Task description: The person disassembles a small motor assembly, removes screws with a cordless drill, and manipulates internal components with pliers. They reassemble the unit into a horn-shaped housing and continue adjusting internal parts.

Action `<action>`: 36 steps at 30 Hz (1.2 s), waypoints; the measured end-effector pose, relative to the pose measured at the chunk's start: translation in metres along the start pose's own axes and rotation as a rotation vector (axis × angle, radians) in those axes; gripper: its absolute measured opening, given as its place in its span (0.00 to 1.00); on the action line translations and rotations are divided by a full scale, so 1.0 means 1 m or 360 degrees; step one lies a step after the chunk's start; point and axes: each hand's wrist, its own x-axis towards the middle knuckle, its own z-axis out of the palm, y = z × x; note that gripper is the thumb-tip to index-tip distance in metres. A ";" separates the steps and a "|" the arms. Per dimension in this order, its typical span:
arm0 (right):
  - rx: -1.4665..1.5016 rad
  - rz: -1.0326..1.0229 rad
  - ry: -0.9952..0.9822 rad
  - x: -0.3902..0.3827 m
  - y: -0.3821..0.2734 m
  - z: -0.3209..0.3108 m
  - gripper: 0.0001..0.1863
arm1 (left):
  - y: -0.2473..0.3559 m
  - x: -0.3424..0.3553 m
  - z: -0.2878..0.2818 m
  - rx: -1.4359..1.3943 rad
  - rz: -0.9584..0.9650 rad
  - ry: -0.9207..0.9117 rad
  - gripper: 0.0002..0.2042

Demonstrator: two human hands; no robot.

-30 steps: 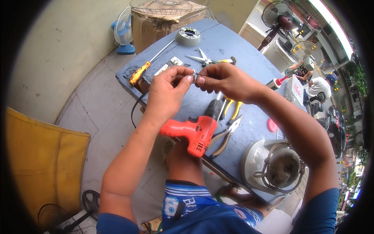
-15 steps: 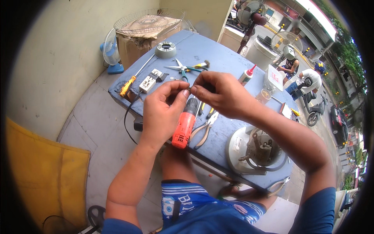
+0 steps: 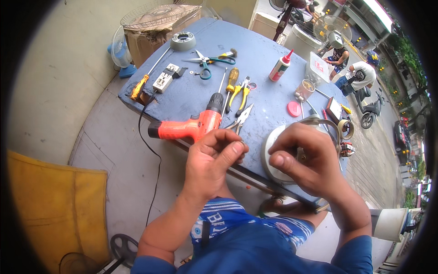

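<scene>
My left hand [image 3: 214, 160] hovers over the near edge of the blue table [image 3: 255, 41], thumb and fingertips pinched on something tiny that barely shows. My right hand [image 3: 308, 162] rests over a round grey motor housing [image 3: 270, 153] at the table's near right. Its fingers are closed on a small brass-coloured part [image 3: 301, 155]. The hands are apart. An orange power drill [image 3: 189, 129] lies just beyond my left hand, with grey pliers [image 3: 242, 116] beside it.
On the table lie yellow-handled pliers [image 3: 242, 93], a screwdriver [image 3: 230, 80], scissors [image 3: 207, 61], a glue bottle [image 3: 279, 67], a power strip [image 3: 165, 78], a pink lid [image 3: 294, 108], a cup [image 3: 305, 90] and a tape roll [image 3: 346, 130]. A fan grille on a cardboard box [image 3: 155, 20] stands behind. People sit by a scooter at far right.
My hands, which held a small piece together above the table, have come apart and dropped to the near edge. The right one now sits over the motor housing. The view has tilted.
</scene>
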 end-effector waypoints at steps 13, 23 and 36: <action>-0.0947 0.0212 0.0459 -0.053 0.043 -0.023 0.49 | 0.002 0.014 -0.004 0.0064 -0.0107 0.0059 0.14; -0.0986 0.0286 0.0288 -0.068 0.065 -0.025 0.58 | -0.014 0.021 0.009 0.0275 -0.0211 0.0052 0.08; -0.0796 0.0239 0.0422 -0.074 0.079 -0.022 0.58 | -0.057 0.039 0.059 0.0622 -0.0294 -0.0486 0.07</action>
